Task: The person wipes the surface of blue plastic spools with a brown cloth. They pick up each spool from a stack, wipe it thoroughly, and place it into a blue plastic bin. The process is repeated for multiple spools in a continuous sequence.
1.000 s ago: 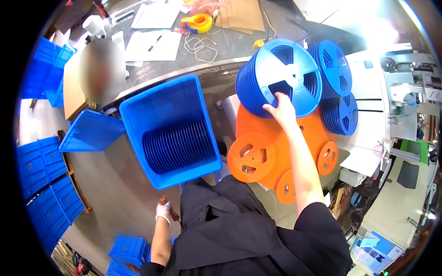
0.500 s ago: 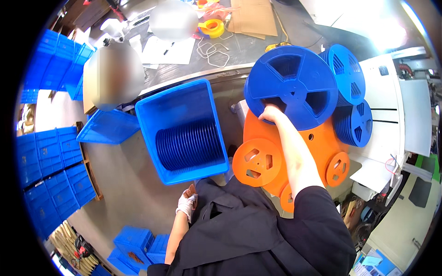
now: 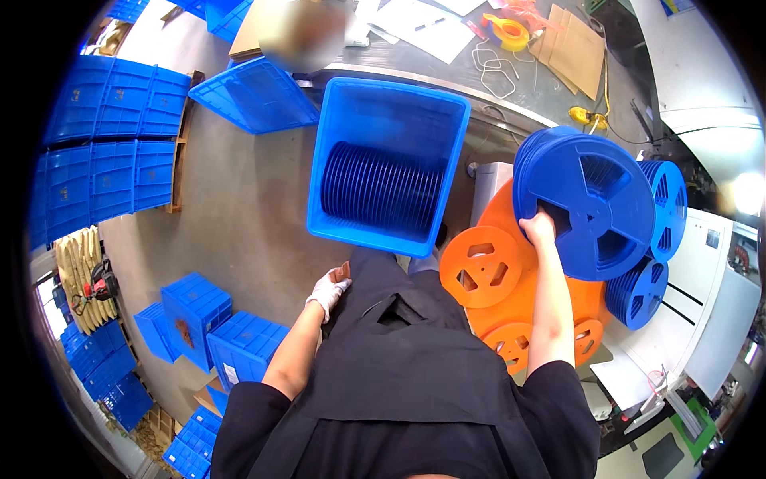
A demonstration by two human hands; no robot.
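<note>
1. Right hand (image 3: 542, 227): the fingers reach into a window of the front blue reel (image 3: 592, 212), with the thumb outside its near-left rim, pinching the rim between them.
2. The reel fronts a stack on the right, over a large orange plate (image 3: 586, 305). I cannot tell what bears its weight.
3. Left hand (image 3: 332, 289): gloved and loosely curled beside the dark apron (image 3: 383, 367). I cannot tell whether it grips anything.
4. Left of the stack stands a blue bin (image 3: 391, 120), with a row of thin blue discs (image 3: 381, 190) at its near end.
5. Risk, in my judgement: a one-handed hold at the edge could let the reel twist or drop, its weight lying off to the right.
6. A swing rightward could knock the two smaller reel stacks (image 3: 670, 209) close by.
7. Fingers inside the window could get caught if the reel turned.
</note>
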